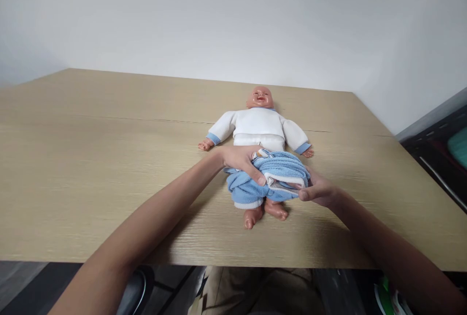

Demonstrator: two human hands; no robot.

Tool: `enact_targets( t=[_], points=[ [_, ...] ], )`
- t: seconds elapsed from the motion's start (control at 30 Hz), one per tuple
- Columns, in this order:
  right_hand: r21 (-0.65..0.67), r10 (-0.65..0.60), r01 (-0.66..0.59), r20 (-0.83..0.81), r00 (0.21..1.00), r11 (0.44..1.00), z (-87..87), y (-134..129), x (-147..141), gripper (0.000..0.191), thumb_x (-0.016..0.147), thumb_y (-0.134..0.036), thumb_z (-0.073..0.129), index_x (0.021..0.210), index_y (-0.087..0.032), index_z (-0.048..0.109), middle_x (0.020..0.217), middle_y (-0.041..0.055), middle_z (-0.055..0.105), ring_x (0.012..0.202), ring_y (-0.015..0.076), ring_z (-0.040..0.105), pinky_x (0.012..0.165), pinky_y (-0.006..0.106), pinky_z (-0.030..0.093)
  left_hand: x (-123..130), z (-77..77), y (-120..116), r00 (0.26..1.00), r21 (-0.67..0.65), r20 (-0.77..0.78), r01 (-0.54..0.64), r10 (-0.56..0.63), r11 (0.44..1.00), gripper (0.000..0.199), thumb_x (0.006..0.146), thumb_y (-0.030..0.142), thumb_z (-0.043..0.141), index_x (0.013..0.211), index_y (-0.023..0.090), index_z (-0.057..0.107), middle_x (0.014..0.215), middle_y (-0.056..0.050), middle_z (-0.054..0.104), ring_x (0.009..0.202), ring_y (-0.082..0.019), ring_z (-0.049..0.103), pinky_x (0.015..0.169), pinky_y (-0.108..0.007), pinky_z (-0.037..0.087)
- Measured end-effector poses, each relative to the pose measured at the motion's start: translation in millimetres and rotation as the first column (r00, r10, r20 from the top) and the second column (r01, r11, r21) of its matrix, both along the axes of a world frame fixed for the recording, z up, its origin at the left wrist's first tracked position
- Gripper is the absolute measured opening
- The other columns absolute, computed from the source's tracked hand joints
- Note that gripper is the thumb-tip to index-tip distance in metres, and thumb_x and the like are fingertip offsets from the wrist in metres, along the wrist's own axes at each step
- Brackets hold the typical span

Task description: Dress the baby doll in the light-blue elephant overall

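Observation:
A baby doll in a white top with blue cuffs lies on its back, its head toward the wall. Blue trousers with white hems are bunched around its legs, and both bare feet stick out below. My left hand grips the bunched blue cloth at the doll's waist, thumb on top near the white hem. On the right side, my right hand pinches the same trousers by the other leg's hem, which is gathered up and partly open. Some of my fingers are hidden behind the cloth.
The doll rests on a wide wooden table with a pale wall behind it. A dark rack with a green item stands beyond the right edge. Below the front edge, part of a dark chair shows at the left.

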State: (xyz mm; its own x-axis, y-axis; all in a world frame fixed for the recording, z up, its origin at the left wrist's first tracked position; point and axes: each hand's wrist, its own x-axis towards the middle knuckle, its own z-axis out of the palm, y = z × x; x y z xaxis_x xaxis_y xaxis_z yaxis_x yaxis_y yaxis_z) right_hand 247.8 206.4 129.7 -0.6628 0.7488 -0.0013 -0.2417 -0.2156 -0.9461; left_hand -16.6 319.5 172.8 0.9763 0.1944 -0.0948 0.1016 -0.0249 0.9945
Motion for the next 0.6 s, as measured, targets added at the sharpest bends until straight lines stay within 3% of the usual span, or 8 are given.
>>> enact_targets(
  t=[0.3, 0.43, 0.6],
  points=[
    [0.002, -0.008, 0.008, 0.019, 1.000, 1.000, 7.6, 1, -3, 0.069, 0.072, -0.054, 0.105, 0.125, -0.017, 0.080, 0.113, 0.0094, 0.084, 0.105, 0.0256, 0.078, 0.105, 0.039, 0.061, 1, 2.4, 0, 1.000, 0.044, 0.010, -0.015, 0.014, 0.999, 0.043, 0.067, 0.043, 0.111, 0.094, 0.018, 0.089, 0.092, -0.003, 0.086, 0.089, -0.020, 0.079, 0.084, -0.022, 0.066],
    [0.013, -0.003, 0.003, 0.014, 1.000, 1.000, 14.1, 0, -5, 0.063, 0.073, -0.052, 0.104, 0.121, -0.018, 0.081, 0.112, 0.0102, 0.085, 0.106, 0.0281, 0.080, 0.106, 0.042, 0.062, 2, 7.8, -3, 0.999, 0.078, 0.006, 0.046, -0.046, 0.996, 0.040, 0.074, 0.046, 0.107, 0.092, 0.017, 0.088, 0.093, -0.005, 0.086, 0.095, -0.023, 0.080, 0.095, -0.027, 0.067],
    [0.001, -0.190, 0.190, 0.070, 0.979, 0.982, 14.8, 1, -5, 0.065, 0.067, -0.040, 0.107, 0.125, -0.023, 0.081, 0.116, 0.0069, 0.086, 0.106, 0.0268, 0.079, 0.097, 0.038, 0.064, 3, 10.3, -5, 1.000, 0.123, -0.008, -0.008, 0.009, 0.992, 0.039, 0.081, 0.052, 0.101, 0.090, 0.018, 0.084, 0.096, -0.004, 0.085, 0.096, -0.023, 0.080, 0.099, -0.031, 0.066]
  ],
)
